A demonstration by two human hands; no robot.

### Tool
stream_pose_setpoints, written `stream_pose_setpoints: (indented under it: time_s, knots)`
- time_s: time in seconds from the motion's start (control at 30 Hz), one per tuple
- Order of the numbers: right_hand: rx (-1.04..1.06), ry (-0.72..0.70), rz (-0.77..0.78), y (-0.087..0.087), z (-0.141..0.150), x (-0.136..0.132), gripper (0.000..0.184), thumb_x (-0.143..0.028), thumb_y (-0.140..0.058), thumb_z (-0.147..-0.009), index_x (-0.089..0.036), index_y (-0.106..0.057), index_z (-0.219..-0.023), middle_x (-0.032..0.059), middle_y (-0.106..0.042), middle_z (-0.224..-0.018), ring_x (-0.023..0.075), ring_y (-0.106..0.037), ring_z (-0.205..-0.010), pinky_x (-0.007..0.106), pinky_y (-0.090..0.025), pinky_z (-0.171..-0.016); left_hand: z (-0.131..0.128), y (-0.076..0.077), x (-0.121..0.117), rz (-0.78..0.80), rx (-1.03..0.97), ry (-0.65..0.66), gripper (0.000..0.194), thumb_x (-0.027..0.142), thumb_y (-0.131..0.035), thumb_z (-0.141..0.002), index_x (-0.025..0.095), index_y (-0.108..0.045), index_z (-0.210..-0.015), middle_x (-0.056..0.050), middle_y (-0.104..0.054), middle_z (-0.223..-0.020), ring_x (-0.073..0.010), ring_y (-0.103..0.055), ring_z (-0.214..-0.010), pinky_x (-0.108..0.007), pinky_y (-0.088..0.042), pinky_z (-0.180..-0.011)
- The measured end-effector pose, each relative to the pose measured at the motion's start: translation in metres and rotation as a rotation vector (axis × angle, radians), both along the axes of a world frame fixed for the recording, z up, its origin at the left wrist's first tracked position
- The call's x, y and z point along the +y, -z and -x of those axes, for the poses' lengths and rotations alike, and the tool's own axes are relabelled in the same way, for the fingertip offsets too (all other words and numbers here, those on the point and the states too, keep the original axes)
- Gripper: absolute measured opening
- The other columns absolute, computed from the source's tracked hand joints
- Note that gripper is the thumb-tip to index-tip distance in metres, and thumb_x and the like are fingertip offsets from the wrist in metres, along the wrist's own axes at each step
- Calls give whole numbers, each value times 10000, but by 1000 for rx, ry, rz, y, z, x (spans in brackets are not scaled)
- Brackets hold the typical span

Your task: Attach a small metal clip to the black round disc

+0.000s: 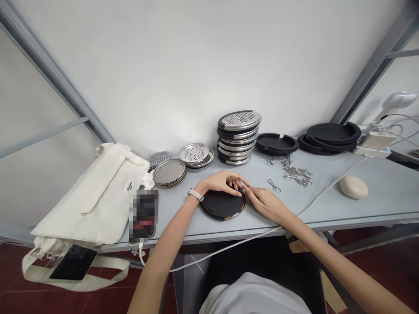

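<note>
A round black disc [221,205] lies on the grey table near its front edge, with a strip of coloured pattern along its lower right rim. My left hand [225,183], with a light band on the wrist, curls over the disc's far side, thumb and fingers closed at its right rim. Against that same rim, the fingertips of my right hand [262,201] are pinched together. A small shiny metal piece [242,190] shows between the two hands; its exact shape is mostly hidden by the fingers.
Behind stands a tall stack of perforated metal discs with black rims [238,139]. Black round trays [330,137], loose metal snap hooks [296,174], flat metal discs [169,171] and a beige rounded object [353,187] surround the hands. A white cable [317,198] crosses under my right forearm. A white bag [88,196] and phone [143,216] lie left.
</note>
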State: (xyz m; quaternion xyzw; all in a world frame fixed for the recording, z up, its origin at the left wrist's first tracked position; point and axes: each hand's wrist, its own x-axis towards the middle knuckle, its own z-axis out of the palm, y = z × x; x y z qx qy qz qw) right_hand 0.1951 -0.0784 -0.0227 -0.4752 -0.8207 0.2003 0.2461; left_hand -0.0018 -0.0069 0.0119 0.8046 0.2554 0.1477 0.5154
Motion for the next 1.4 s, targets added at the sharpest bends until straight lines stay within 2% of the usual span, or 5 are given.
stream_pose_setpoints:
  time_s: [0.23,0.5,0.63,1.1,1.4]
  knots:
    - [148,-43,109,7,-4,6,227,-304,-411,-865,-185,-524,-709,-19,-518,-596,128,-463,-540,233,-352,-535,0,0,0,7,-4,3,512,240,-779,-698,177,-636,-1185,-79,-676,-1002,-133,-609,-846,-277,-468,-830]
    - [238,-59,231,7,-6,7,249,-367,-443,-854,-173,-535,-729,-46,-454,-582,112,-405,-540,231,-341,-537,1,0,1,-5,-35,31,494,240,-769,-709,169,-638,-1180,-87,-677,-999,-132,-600,-834,-284,-467,-819]
    - [200,-48,201,8,-4,8,255,-330,-411,-866,-176,-508,-687,-37,-451,-593,114,-410,-556,233,-335,-548,0,1,1,16,0,5,484,240,-774,-704,174,-643,-1165,-85,-679,-1017,-126,-603,-843,-270,-468,-821]
    - [83,-18,108,7,-3,5,302,-379,-350,-909,-207,-425,-673,-34,-427,-579,124,-406,-527,242,-307,-541,0,0,1,9,-22,33,483,244,-755,-722,181,-631,-1185,-75,-680,-1000,-129,-597,-853,-272,-456,-824]
    - [-26,-26,1,7,0,4,264,-305,-311,-934,-205,-458,-739,20,-562,-636,156,-509,-549,258,-332,-570,0,2,3,3,-40,52,481,269,-759,-720,183,-633,-1176,-63,-654,-977,-119,-577,-825,-264,-453,-795]
